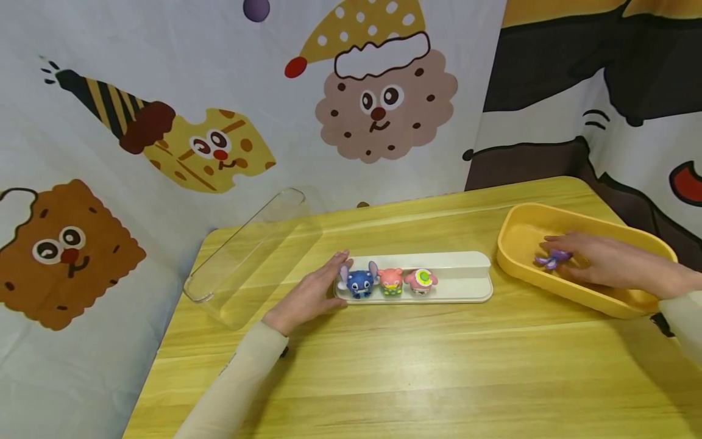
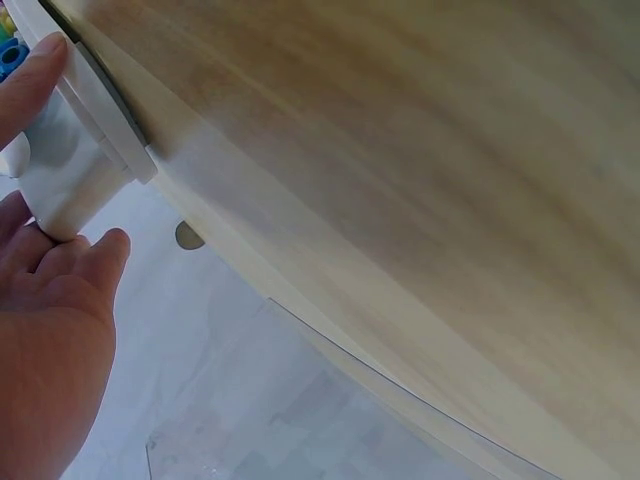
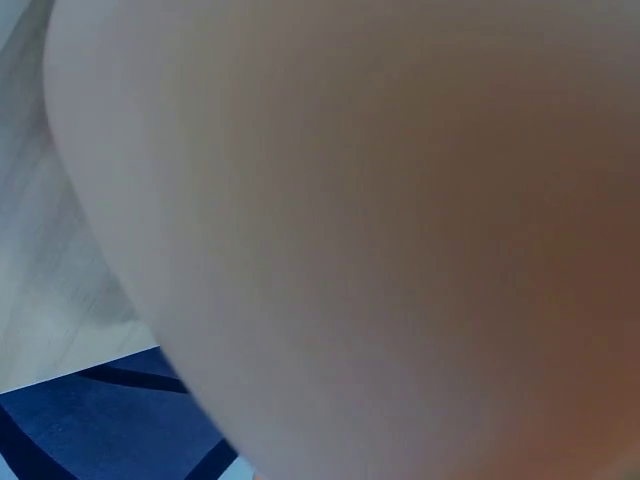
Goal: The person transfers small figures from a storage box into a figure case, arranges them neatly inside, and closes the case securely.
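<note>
My left hand (image 1: 309,296) grips the left end of a white stepped display base (image 1: 460,286), with the thumb (image 2: 40,75) on one side and the fingers on the other. On its front step a blue big-eared figurine (image 1: 360,284), a coral-pink bear-like figurine (image 1: 392,281) and a pink figurine with a green-and-white top (image 1: 421,281) stand in a row at the left. Inside the yellow bin (image 1: 570,292), my right hand (image 1: 609,262) pinches a small purple figurine (image 1: 554,260); its fingertips are partly hidden. A large blurred surface fills most of the right wrist view.
A clear plastic cover (image 1: 258,262) lies on the wooden table (image 1: 406,372) left of the base, near the back edge. Behind the table hangs a cloth (image 1: 351,177) printed with cartoon snacks. The yellow bin stands at the right, close to the base's right end.
</note>
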{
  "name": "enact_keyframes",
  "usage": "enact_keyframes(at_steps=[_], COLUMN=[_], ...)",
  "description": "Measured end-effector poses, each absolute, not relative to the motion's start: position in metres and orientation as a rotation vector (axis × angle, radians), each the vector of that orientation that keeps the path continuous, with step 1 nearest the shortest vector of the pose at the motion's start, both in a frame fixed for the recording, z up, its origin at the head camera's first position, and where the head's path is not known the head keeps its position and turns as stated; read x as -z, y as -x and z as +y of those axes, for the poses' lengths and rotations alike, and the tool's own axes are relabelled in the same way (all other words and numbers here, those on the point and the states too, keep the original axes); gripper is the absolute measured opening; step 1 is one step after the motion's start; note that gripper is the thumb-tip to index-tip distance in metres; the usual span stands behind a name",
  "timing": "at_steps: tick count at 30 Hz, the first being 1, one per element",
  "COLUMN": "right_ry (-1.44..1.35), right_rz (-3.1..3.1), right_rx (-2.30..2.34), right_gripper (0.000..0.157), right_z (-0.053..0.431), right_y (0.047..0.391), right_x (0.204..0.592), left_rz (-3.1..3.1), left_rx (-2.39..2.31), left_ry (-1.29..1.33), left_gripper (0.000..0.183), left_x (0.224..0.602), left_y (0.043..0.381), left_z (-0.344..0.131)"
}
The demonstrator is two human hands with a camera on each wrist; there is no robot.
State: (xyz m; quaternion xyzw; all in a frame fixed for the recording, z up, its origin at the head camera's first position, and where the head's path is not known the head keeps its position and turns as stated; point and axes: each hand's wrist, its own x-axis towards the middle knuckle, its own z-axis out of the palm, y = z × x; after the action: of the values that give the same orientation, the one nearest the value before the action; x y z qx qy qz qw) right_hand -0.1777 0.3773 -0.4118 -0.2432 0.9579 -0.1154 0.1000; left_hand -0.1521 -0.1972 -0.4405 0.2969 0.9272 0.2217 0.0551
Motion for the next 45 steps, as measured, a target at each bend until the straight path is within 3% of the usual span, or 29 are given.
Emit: enact_keyframes(at_steps=[14,28,37,45], right_ry=[0.649,0.442,0.472,0.534], right_rz=[2.868,2.824,2.771,2.706], right_rx=[0.173,0.109,0.175,0.36], right_gripper=[0.045,0.072,0.068,0.063], right_z=[0.377,0.377,0.376,0.377], right_y=[0.172,0.19,0.211,0.219], right_x=[0.407,0.381,0.368,0.379], left_rz=[2.817,2.813,2.805,2.801], left_rx=[-0.682,-0.695,-0.688,-0.674], left_ry=[-0.903,-0.898,-0.895,-0.886], left_gripper=[0.095,0.095,0.094,0.095], left_x=[0.441,0.442,0.441,0.44], left_y=[0.153,0.153,0.153,0.153], left_z=[-0.199,-0.201,-0.2,-0.198])
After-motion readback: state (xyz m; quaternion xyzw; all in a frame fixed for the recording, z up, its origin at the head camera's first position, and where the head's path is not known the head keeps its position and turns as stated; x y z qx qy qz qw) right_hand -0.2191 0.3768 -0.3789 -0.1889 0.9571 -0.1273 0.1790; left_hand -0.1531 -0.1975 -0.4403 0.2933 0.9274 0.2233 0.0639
